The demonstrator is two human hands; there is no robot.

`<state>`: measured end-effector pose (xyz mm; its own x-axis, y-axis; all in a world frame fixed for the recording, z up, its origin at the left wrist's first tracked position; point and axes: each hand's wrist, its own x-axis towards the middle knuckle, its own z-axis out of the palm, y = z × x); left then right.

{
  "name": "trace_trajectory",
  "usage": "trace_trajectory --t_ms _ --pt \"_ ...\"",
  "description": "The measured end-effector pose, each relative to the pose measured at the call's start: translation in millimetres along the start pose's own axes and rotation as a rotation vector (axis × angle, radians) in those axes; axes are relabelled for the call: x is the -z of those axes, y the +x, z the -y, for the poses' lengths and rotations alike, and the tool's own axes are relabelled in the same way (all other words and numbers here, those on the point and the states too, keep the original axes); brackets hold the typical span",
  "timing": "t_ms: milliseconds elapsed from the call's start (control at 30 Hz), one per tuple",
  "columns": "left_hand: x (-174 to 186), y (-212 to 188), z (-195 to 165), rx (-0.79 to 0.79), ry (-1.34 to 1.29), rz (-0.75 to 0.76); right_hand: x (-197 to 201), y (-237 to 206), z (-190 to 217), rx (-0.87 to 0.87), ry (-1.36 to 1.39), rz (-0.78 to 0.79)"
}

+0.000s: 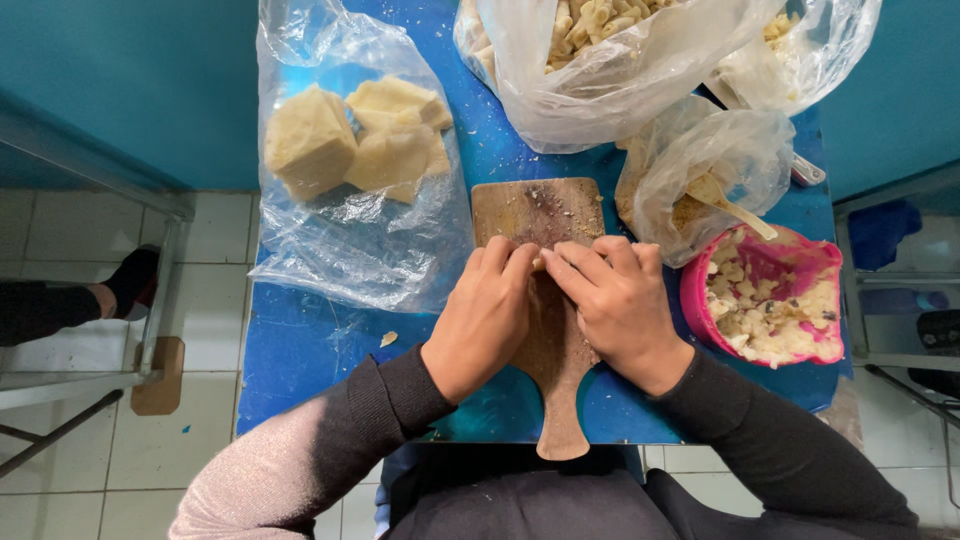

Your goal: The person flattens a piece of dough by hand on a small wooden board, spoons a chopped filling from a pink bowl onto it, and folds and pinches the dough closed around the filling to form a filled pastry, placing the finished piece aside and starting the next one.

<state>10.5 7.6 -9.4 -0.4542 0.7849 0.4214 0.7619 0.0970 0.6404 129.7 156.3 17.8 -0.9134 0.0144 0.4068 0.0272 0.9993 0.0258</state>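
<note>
Both hands met over the worn brown wooden paddle-shaped cutting board (545, 215), which lay on the bright blue table (300, 350) with its handle pointing toward the person. The left hand (487, 310) and right hand (618, 300) were pressed close together, fingertips touching, and pinched between them was a small pale piece of dough (539, 264). Only a sliver of it showed, cream-coloured and mostly hidden by the fingers, so its shape could not be told. The board's far end was bare wood, dusted with dark specks and crumbs.

Left of the board, a crumpled clear plastic bag (350, 250) lay flat with several pale yellow blocky chunks of dough (350, 140) on it. Just right of the right hand stood a round pink plastic bowl (765, 262) full of small pale pieces. Beyond it, a clear bag held a wooden spoon (725, 203), and a larger clear bag of short pale tube-shaped pieces (600, 30) sat at the table's far edge. A small pale scrap (388, 339) lay on the table near the left wrist.
</note>
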Motion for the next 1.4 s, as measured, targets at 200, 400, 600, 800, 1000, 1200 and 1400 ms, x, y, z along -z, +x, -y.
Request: trace_trajectory --t_ms 200,400,600,800,1000,1200,1400 --pt "-0.3 0.2 0.2 0.007 -0.006 0.004 0.1 5.0 -6.3 -0.129 0.122 0.057" --pt "2.0 1.1 -0.8 0.009 -0.006 -0.004 -7.9 8.1 -11.7 -0.21 0.282 -0.017" --pt "6.0 4.6 -2.9 0.023 -0.13 -0.055 -10.5 7.5 -17.7 -0.269 0.379 -0.059" --pt "7.5 11.3 0.8 -0.029 -0.184 -0.102 -7.5 7.9 -18.0 -0.276 0.534 -0.067" --pt "40.5 17.0 -14.5 -0.069 -0.049 0.062 -3.1 7.6 -15.3 -0.276 0.525 -0.147" --pt "80.9 43.1 -29.0 -0.273 -0.1 0.308 -5.3 4.0 -14.3 -0.246 0.457 -0.117" --pt "62.5 172.0 5.5 -0.419 0.098 -0.27 -14.3 1.4 -14.1 -0.224 0.425 -0.116"
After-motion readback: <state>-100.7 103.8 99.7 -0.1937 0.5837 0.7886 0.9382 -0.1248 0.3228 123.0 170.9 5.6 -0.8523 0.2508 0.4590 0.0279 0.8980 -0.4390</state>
